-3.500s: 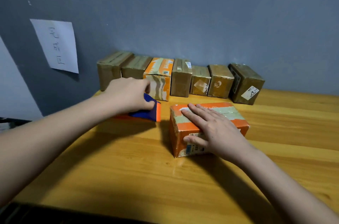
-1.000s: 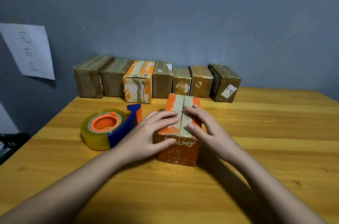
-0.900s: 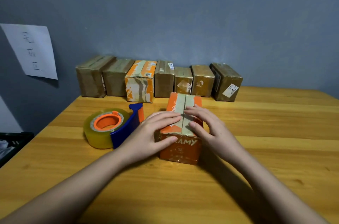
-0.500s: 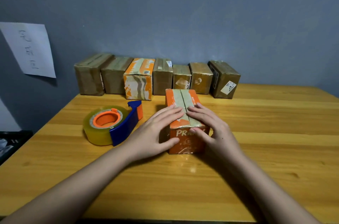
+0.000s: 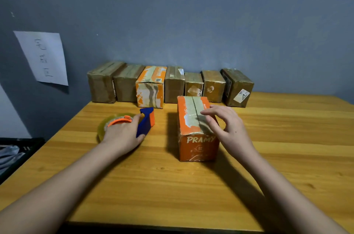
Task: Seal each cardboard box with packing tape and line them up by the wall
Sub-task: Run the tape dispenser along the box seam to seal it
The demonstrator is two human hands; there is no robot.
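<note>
Orange cardboard box (image 5: 197,128), glossy, "PRAMY" on its near end, stands mid-worktop (image 5: 191,186); pale tape runs along the top seam, edges ragged. Right hand (image 5: 225,126) rests fingertips on the taped top, fingers loosely bent, gripping nothing. Left hand (image 5: 124,134) lies over the tape dispenser (image 5: 134,124): clear yellowish roll, orange hub, blue plastic frame; grip unclear. Seven taped boxes (image 5: 170,84), mostly brown, line the grey wall (image 5: 191,23). Worktop is varnished yellow wood. White paper sheet (image 5: 43,57) on the wall.
</note>
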